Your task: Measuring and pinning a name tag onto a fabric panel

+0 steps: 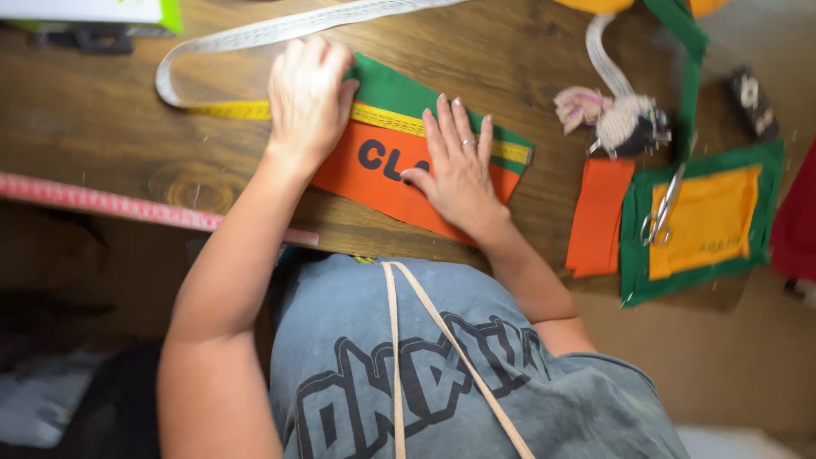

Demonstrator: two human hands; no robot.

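The banner [399, 161] lies flat on the surface [110, 144], its long axis running from under the left hand [308, 98] to the right hand [459, 170]. Both hands press it, open-palmed, fingers spread; the yellow tape [246, 109] pokes out just beside the left hand.

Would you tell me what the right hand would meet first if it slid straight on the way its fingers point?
Probably the yellow tape measure lying just past the right hand's fingertips on the orange cloth, then the green cloth strip.
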